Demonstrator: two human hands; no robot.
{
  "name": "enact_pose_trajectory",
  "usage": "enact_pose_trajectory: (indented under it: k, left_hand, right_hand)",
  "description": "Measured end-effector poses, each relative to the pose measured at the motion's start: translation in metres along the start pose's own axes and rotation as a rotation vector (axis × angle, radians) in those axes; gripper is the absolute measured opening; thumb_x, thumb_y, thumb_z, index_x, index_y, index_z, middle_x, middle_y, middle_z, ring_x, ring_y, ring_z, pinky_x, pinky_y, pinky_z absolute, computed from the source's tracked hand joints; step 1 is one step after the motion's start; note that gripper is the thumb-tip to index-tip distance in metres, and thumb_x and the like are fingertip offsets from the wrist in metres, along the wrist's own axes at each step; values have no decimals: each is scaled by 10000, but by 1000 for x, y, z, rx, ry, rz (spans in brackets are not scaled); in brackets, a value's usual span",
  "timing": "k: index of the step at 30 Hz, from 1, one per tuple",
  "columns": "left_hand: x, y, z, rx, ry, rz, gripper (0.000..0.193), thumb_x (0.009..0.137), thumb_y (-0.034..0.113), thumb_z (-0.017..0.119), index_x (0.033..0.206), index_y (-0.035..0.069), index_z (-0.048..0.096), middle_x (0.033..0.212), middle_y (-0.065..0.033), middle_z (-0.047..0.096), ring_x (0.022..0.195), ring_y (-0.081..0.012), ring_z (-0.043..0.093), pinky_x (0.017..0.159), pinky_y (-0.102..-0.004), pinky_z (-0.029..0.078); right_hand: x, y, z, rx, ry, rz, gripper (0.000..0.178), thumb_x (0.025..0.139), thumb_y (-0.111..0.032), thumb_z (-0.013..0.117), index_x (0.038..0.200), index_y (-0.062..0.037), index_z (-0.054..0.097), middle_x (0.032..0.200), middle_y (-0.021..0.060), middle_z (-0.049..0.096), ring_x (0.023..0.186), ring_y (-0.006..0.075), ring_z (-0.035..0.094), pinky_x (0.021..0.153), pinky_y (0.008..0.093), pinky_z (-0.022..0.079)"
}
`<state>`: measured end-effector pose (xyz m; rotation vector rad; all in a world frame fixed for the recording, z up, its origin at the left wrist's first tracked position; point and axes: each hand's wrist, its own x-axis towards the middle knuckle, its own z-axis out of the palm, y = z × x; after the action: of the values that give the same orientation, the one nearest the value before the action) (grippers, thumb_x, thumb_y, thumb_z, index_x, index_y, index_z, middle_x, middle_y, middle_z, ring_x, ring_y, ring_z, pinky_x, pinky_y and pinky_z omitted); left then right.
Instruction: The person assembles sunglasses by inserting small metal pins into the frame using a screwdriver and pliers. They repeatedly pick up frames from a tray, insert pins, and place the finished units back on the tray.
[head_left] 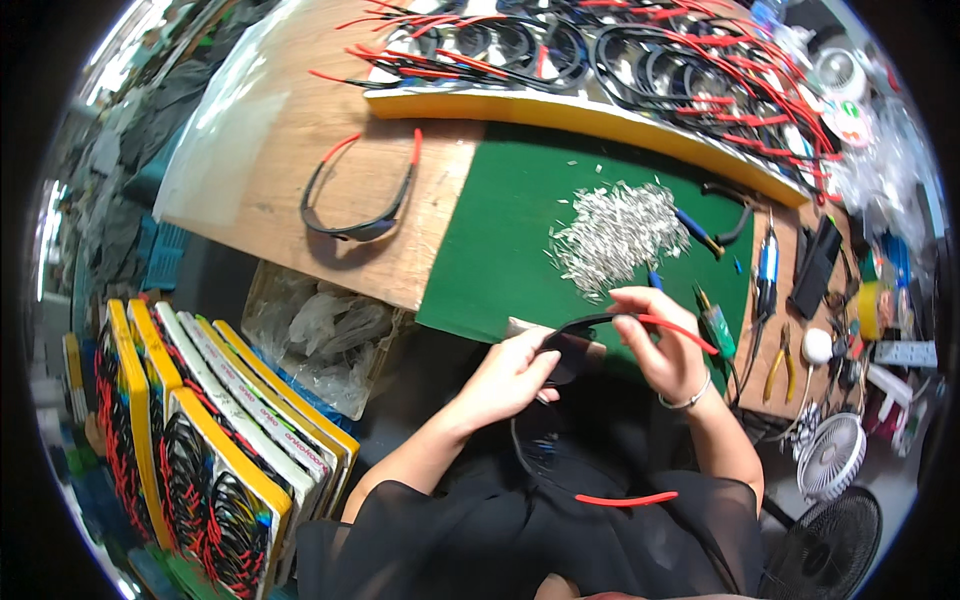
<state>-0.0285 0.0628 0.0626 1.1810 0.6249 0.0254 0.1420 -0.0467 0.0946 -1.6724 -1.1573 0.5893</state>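
Note:
A pair of dark sunglasses (572,362) with black arms and red tips is held over my lap, just off the table's front edge. My left hand (512,374) is closed on the front by the lens. The fingers and thumb of my right hand (662,350) pinch one arm, whose red tip sticks out to the right. The other arm hangs down, its red tip (626,498) over my dark clothing. Just beyond my hands, a heap of small silvery pieces (620,235) lies on a green mat (490,240). Another pair of sunglasses (370,229) stands on the bare wood at left.
A yellow-edged tray (480,104) full of sunglasses spans the back. Blue-handled tools, a green-handled tool (717,330), an electric screwdriver (768,262) and yellow pliers (781,368) lie at right, near a white fan (832,456). Filled trays (240,440) stand at lower left beside a plastic-bag box (335,330).

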Motion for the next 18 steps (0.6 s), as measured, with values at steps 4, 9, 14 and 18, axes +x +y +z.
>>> enact_pose_trajectory:
  k: [4,9,14,18]
  left_hand:
    - [-29,15,-93,190,487,129,355,873,105,491,1204,-17,448,870,-75,561,573,-121,579,543,-227,507]
    - [-31,37,-255,819,1203,194,326,881,167,418,1121,-42,493,890,-162,607,724,-223,621,623,-313,500]
    - [7,38,-284,734,1247,48,483,901,349,389,1107,-75,500,1068,-281,559,1053,-352,531,903,-384,389]
    - [20,46,-246,599,1178,140,707,835,533,483,1144,-103,460,1102,-286,539,1065,-329,526,911,-365,391]
  right_hand:
    - [-26,13,5,-131,-112,68,292,782,-61,634,1059,-11,557,881,89,588,612,138,559,560,250,460]
    - [-57,45,12,-247,83,64,65,776,-31,606,838,-13,615,729,108,599,615,219,584,559,282,460]
    - [-49,49,17,-277,128,-60,55,746,-5,614,798,-23,613,688,106,590,565,236,571,516,297,451]
    - [-51,53,9,-310,135,-169,75,728,-4,623,800,-26,617,699,111,603,592,251,592,537,312,475]
